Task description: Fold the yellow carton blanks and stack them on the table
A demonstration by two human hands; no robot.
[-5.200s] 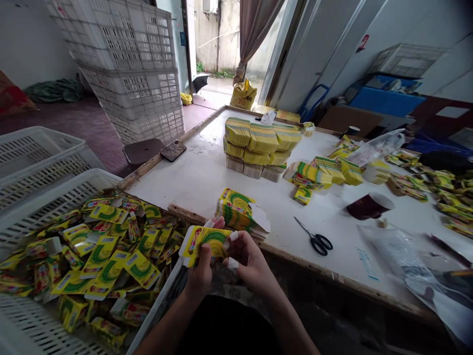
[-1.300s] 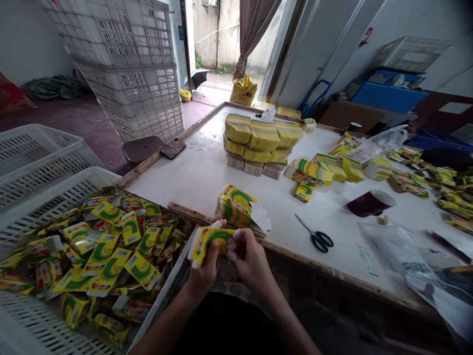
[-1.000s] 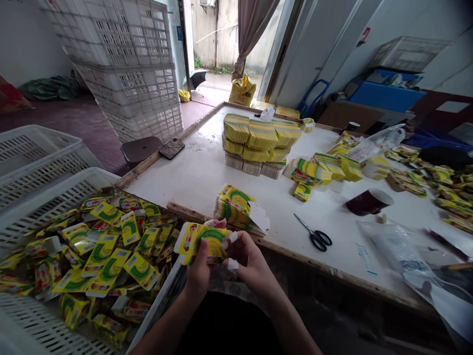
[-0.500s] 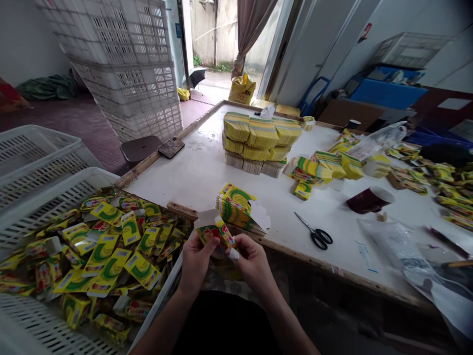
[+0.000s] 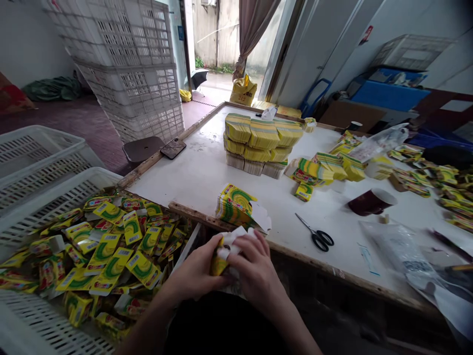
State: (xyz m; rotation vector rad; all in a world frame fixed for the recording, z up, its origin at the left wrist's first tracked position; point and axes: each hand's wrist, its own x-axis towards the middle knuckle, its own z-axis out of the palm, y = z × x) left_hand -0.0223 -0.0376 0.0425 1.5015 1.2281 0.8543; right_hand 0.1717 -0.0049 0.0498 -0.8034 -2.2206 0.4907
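Between my hands, just off the table's front edge, is a small yellow carton with white inner flaps turned up. My left hand grips its left side, thumb below. My right hand is bent over the top and right side, fingers on the white flaps; part of the carton is hidden under it. A stack of flat yellow-green cartons lies just beyond on the table edge. To the left, a white plastic crate holds many folded yellow cartons.
On the white table stand bundled carton stacks. Black-handled scissors, a dark mug, a plastic bag and a phone lie around. Tall stacked crates stand at the back left.
The carton has turned and come lower, nearer my body, its white flaps now facing up. My right hand has moved from its lower right side to over its top.
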